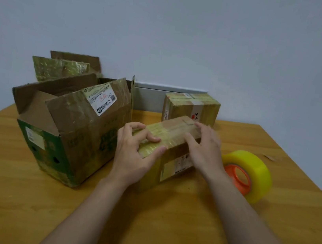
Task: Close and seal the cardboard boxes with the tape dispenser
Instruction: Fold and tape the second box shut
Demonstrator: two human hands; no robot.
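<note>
Small box [175,131] gripped by curled left fingers [151,138], right fingers [191,141] pressing flat.

Glossy taped cardboard box [171,135], matt cardboard open box [72,130], smooth wooden table [11,194]

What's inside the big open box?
Only bare brown cardboard walls show inside the big box. Its front wall hides the bottom, so anything lying there cannot be seen. The left hand grips the small box beside it.

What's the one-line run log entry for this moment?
left hand grips small box end | right hand flat on its top | tape roll on table, untouched | large box open
</note>
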